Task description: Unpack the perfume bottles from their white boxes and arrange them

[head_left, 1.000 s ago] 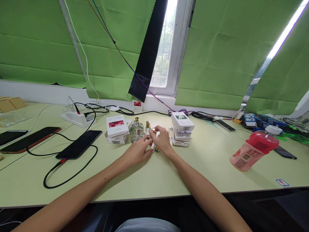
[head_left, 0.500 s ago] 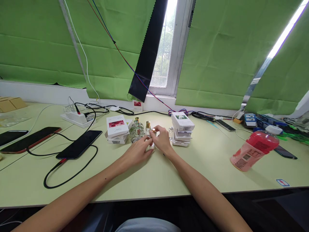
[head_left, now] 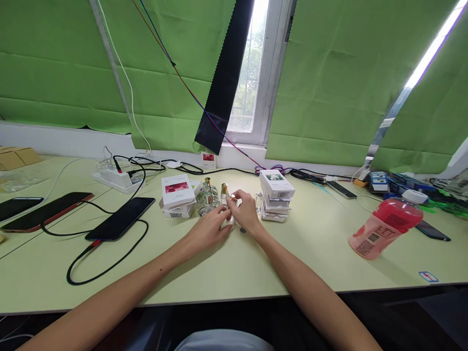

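My right hand (head_left: 245, 210) pinches the gold top of a small clear glass perfume bottle (head_left: 231, 222), which stands on the table. From the other side, my left hand (head_left: 210, 226) closes its fingers round the same bottle, hiding most of it. Just behind is another slim bottle with a gold cap (head_left: 224, 188). Round clear glass bottles (head_left: 207, 201) with gold necks cluster left of it. A further slim glass bottle (head_left: 259, 202) stands right of my right hand. Below the right palm lies a small dark round thing (head_left: 243, 230), whose kind I cannot make out.
White boxes are stacked on the left (head_left: 178, 192) and right (head_left: 277, 187) of the bottles. Farther left lie a phone (head_left: 120, 219) with a looping black cable and a white power strip (head_left: 116, 179). A pink drink bottle (head_left: 387, 224) stands at the right.
Both hands stay nearly still on the small bottle. The small dark round thing under my right hand now shows more fully; before, only a sliver appeared near the wrist.
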`<action>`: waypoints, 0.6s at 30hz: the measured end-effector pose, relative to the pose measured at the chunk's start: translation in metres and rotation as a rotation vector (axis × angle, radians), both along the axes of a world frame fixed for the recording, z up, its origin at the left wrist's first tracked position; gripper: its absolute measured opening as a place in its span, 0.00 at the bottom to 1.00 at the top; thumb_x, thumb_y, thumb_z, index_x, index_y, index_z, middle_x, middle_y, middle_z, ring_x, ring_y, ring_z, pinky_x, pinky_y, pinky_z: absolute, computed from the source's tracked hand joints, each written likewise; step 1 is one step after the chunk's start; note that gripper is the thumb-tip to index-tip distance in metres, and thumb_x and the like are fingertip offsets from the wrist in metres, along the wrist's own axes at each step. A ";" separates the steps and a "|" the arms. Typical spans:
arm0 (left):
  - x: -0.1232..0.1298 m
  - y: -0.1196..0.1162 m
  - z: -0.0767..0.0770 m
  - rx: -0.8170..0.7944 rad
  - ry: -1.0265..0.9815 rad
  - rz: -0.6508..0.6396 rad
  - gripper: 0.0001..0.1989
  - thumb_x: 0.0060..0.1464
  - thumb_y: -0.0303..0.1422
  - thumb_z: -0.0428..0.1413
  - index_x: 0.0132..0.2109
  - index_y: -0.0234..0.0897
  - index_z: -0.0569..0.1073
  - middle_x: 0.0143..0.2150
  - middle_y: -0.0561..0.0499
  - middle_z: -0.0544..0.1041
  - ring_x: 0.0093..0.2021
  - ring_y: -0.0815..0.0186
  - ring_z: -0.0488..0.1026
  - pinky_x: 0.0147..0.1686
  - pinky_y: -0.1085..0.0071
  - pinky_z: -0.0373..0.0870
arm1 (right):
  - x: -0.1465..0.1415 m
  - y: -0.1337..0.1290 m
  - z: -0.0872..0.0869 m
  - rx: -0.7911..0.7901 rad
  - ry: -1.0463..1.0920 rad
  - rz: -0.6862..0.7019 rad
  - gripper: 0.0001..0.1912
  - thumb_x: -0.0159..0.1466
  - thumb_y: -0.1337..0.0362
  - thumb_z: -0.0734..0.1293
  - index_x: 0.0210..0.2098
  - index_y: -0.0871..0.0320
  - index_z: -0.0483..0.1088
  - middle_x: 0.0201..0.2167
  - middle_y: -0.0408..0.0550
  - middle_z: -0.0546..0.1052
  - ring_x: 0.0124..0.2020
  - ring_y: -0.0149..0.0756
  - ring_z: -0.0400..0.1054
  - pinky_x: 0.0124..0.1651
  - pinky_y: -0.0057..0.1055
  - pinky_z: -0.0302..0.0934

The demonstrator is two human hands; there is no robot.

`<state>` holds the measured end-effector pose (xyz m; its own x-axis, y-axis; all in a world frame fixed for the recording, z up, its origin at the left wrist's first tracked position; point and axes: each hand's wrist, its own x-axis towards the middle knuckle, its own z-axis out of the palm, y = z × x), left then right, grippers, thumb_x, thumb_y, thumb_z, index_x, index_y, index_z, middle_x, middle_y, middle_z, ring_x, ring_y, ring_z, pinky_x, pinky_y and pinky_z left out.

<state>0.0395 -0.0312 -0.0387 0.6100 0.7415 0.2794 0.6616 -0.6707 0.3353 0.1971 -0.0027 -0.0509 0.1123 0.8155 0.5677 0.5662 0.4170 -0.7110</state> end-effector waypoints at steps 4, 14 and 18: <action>0.001 0.000 0.001 0.005 -0.013 0.003 0.08 0.62 0.36 0.50 0.42 0.38 0.71 0.47 0.46 0.73 0.37 0.62 0.73 0.38 0.64 0.67 | 0.000 0.000 0.000 0.000 0.006 0.002 0.04 0.63 0.62 0.66 0.32 0.54 0.69 0.34 0.46 0.78 0.41 0.41 0.69 0.39 0.32 0.61; 0.002 0.001 0.000 0.019 -0.008 0.025 0.08 0.63 0.35 0.50 0.42 0.38 0.71 0.46 0.47 0.74 0.37 0.63 0.73 0.37 0.66 0.65 | 0.000 -0.001 0.000 0.006 -0.013 -0.002 0.04 0.63 0.62 0.66 0.32 0.55 0.69 0.34 0.46 0.77 0.39 0.40 0.69 0.40 0.32 0.61; 0.003 0.001 -0.001 0.025 -0.008 0.035 0.08 0.64 0.36 0.50 0.41 0.37 0.71 0.43 0.47 0.74 0.36 0.63 0.72 0.35 0.67 0.64 | 0.000 0.000 0.000 0.018 -0.024 -0.005 0.05 0.63 0.62 0.66 0.32 0.55 0.69 0.33 0.46 0.77 0.38 0.39 0.69 0.42 0.34 0.61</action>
